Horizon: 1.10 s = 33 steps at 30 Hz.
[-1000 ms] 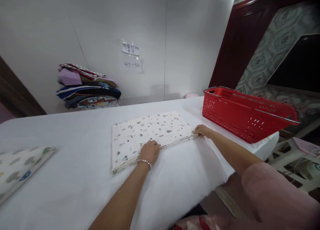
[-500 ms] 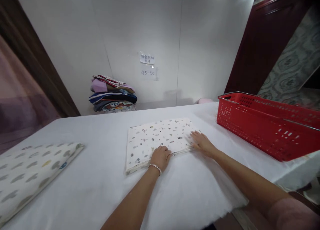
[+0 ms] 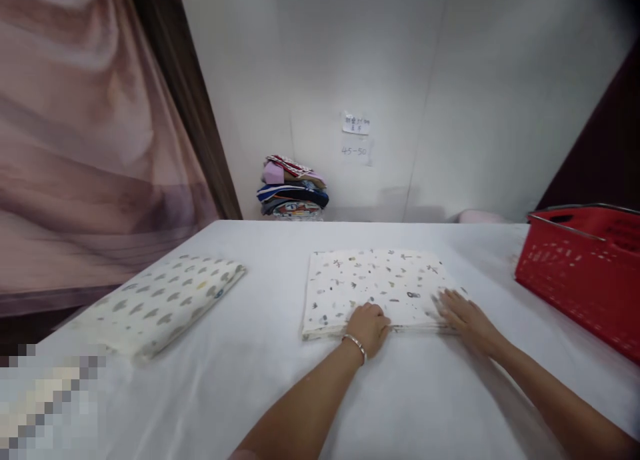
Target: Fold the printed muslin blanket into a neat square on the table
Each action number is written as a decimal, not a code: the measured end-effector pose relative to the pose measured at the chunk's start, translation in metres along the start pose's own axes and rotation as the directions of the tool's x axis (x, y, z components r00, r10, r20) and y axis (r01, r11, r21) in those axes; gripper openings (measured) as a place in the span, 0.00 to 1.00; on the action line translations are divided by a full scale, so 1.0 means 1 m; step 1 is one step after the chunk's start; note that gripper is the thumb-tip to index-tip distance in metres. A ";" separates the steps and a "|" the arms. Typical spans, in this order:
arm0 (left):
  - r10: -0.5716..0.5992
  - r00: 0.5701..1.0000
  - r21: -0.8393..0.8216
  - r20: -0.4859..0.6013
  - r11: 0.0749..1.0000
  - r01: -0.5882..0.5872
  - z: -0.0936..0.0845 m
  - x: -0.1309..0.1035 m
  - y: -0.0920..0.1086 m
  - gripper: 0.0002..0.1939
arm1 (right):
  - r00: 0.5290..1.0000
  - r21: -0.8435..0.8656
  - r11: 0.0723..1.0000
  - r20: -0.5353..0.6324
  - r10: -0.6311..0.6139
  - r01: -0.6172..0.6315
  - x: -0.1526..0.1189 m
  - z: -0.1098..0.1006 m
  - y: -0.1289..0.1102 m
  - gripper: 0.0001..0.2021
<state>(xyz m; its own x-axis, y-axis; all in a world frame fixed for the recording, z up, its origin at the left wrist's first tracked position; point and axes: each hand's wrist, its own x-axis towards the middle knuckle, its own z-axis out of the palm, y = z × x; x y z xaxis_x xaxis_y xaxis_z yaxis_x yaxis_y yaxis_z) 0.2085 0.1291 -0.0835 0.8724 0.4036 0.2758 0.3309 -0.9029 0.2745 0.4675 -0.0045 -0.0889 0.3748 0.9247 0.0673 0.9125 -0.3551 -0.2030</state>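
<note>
left hand (image 3: 368, 328), right hand (image 3: 467, 319) on folded cloth (image 3: 375, 283), most lying beyond them

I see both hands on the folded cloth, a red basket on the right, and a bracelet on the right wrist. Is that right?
Not quite: the head view shows the bracelet on the wrist of the left hand, not the right hand. The rest is right: both hands are on the folded cloth, and the red basket is on the right.
</note>
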 end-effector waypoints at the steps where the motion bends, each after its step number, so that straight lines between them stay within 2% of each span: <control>1: -0.002 1.000 0.000 -0.004 1.000 0.002 0.001 0.000 0.000 0.09 | 1.000 0.011 1.000 -0.022 -0.009 0.009 0.008 -0.002 -0.001 0.30; 5: -0.004 1.000 -0.015 -0.027 1.000 0.004 0.001 0.000 0.000 0.09 | 0.994 0.004 0.999 -0.097 -0.049 0.050 0.049 -0.005 -0.013 0.31; 9: -0.002 0.999 -0.061 -0.034 0.998 0.000 0.000 -0.001 0.000 0.09 | 0.995 -0.086 0.994 -0.075 -0.072 0.066 0.096 -0.003 -0.016 0.30; 12: -0.012 0.999 -0.097 -0.042 0.995 0.008 0.001 -0.002 -0.001 0.08 | 0.994 -0.167 0.984 -0.081 -0.073 0.059 0.126 0.002 -0.002 0.29; 16: -0.050 0.997 -0.152 -0.053 0.988 0.041 0.004 -0.003 -0.002 0.07 | 0.997 -0.197 0.980 -0.076 0.016 -0.031 0.148 0.013 0.028 0.28; 18: -0.071 0.996 -0.178 -0.051 0.982 0.060 0.004 -0.003 -0.002 0.06 | 0.997 -0.184 0.982 -0.070 0.040 -0.052 0.153 0.019 0.040 0.28; 20: -0.089 0.995 -0.194 -0.044 0.978 0.079 0.004 -0.003 -0.002 0.05 | 0.997 -0.171 0.985 -0.074 0.009 -0.022 0.155 0.024 0.048 0.27; 23: -0.092 0.995 -0.205 -0.027 0.975 0.085 0.002 -0.003 -0.002 0.06 | 0.998 -0.152 0.988 -0.067 -0.019 0.009 0.156 0.023 0.049 0.27; 25: -0.089 0.996 -0.208 -0.031 0.975 0.081 0.001 -0.003 -0.001 0.06 | 0.999 -0.158 0.987 -0.035 0.029 -0.035 0.156 0.018 0.045 0.27; 27: -0.086 0.995 -0.210 -0.046 0.975 0.075 0.001 -0.004 0.000 0.06 | 0.997 -0.204 0.975 -0.020 0.081 -0.083 0.153 0.012 0.034 0.27; 29: -0.081 0.995 -0.207 -0.067 0.976 0.065 0.002 -0.006 0.000 0.06 | 0.996 -0.252 0.965 -0.053 0.068 -0.079 0.144 0.008 0.016 0.27; 31: -0.066 0.995 -0.197 -0.079 0.979 0.049 0.004 -0.008 -0.001 0.08 | 0.995 -0.259 0.966 -0.094 -0.015 -0.010 0.129 0.010 -0.006 0.27; 33: -0.041 0.996 -0.178 -0.078 0.984 0.026 0.004 -0.009 -0.001 0.09 | 0.988 -0.221 0.968 -0.076 -0.138 0.118 0.110 0.017 -0.025 0.27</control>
<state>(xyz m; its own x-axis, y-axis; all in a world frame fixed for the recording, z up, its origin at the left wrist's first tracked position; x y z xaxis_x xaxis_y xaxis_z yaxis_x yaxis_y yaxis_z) 0.2020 0.1260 -0.0897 0.8274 0.4503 0.3356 0.2841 -0.8511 0.4414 0.4829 0.1085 -0.0928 0.2570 0.9516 0.1686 0.9638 -0.2651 0.0275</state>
